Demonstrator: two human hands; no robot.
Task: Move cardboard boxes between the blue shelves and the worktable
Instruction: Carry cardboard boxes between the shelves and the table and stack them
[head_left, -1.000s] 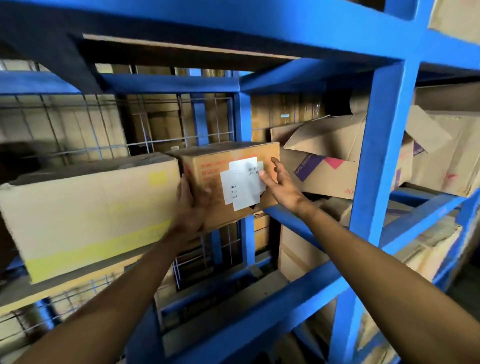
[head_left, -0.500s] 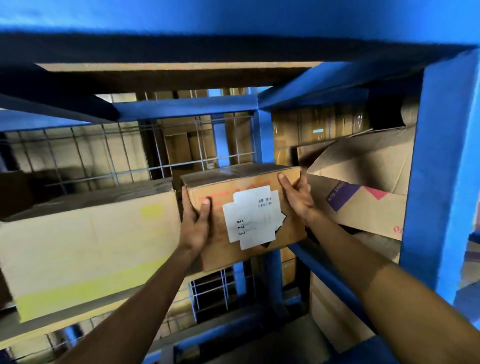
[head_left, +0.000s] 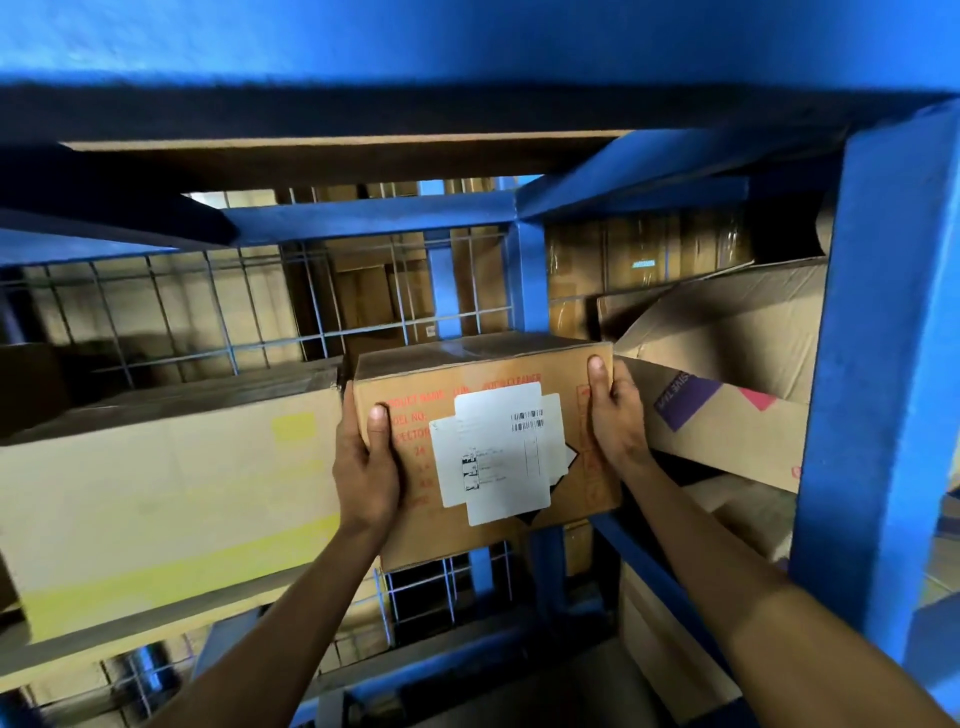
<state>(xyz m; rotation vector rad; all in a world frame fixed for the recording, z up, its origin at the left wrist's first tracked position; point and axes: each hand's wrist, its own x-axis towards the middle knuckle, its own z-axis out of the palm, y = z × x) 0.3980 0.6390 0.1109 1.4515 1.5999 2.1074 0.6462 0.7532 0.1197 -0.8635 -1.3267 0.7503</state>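
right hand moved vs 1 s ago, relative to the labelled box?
Yes. The right hand, earlier open at the white label, now grips the right edge of the small box, thumb on the front.

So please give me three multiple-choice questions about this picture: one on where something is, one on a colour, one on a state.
1. Where is the long box with the yellow band, relative to the held box?
A. To its left
B. On top of it
C. To its right

2. What colour is the shelf frame?
A. Green
B. Blue
C. Grey

3. How is the small box with the white label held?
A. By one hand only
B. By no hand
C. By both hands, one at each side

Answers:
1 A: the long box lies left of the small box.
2 B: the shelf frame is blue.
3 C: the left hand and right hand grip its sides.
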